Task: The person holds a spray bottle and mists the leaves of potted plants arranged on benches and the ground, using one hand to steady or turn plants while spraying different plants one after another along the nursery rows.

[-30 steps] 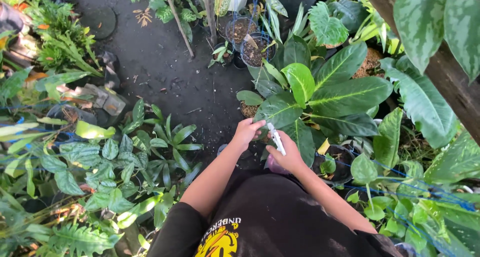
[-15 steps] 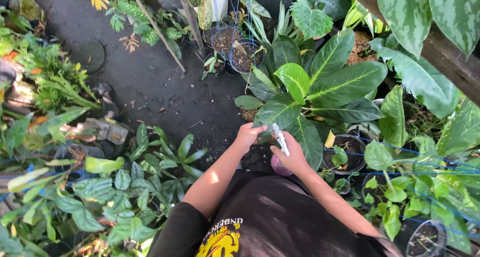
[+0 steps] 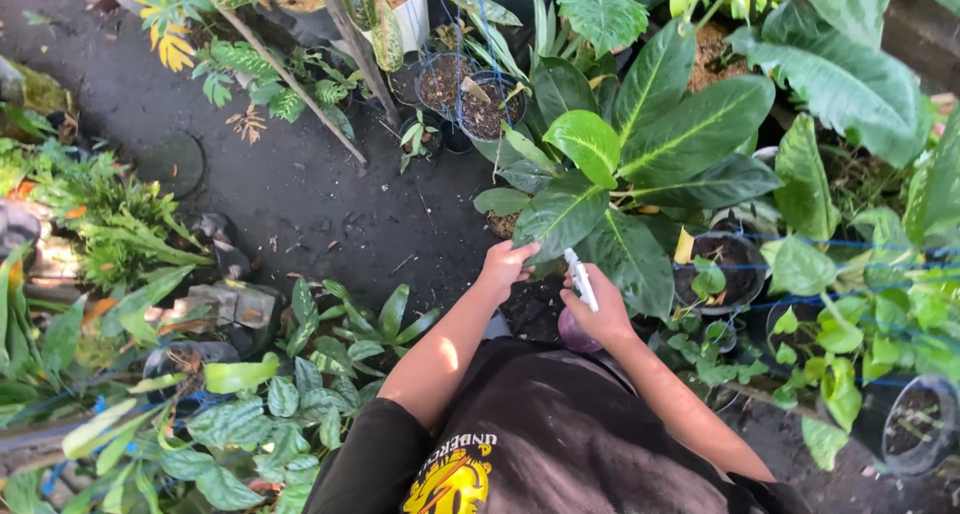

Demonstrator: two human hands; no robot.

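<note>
1 spray bottle (image 3: 581, 292), white nozzle pointing up-left toward the broad-leaf plant (image 3: 620, 164). Right hand (image 3: 600, 314) fingers wrap the bottle; left hand (image 3: 505, 264) fingers pinch 1 leaf (image 3: 555, 219).

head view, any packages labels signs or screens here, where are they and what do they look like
No packages, signs or screens.
Shirt print: bottom centre on the person's dark shirt, a yellow and red graphic under an arc of pale lettering.
Spray bottle: in the right hand, white nozzle, purplish body, no label visible.
</note>
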